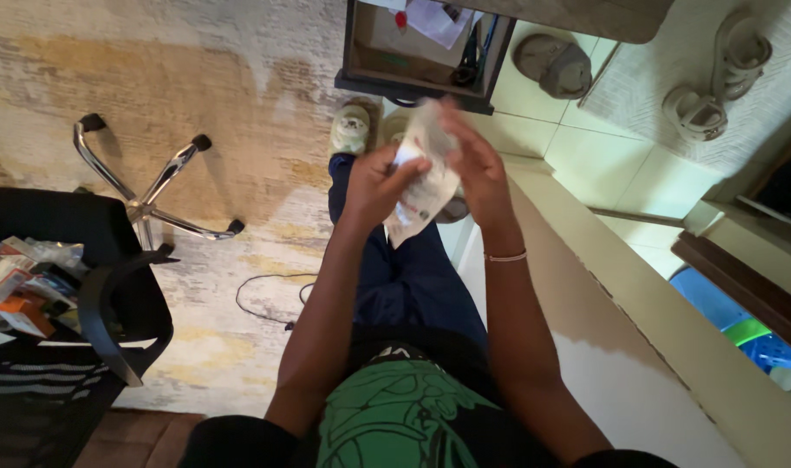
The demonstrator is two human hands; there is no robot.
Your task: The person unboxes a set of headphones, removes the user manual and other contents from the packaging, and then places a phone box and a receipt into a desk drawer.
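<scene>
1. We hold the crumpled clear plastic packet [423, 178] between both hands, above our lap.
2. Left hand [380, 184] is clamped on its near edge; right hand [477, 165] pinches the far side.
3. Keep the pinches close together, pulling evenly.

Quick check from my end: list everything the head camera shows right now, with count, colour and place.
plastic packet: 1, white and clear, held between both hands
open drawer: 1, dark frame, top centre, papers inside
office chair: 1, black, left, small packets piled on the seat
chair base: 1, chrome with black castors, upper left
cable: 1, black, on the rug
rug: 1, beige and grey, left floor
sandals: 2, beige, top right
cap: 1, grey, top centre-right
slippers: pale, on the feet
left hand: gripping the packet
right hand: gripping the packet
</scene>
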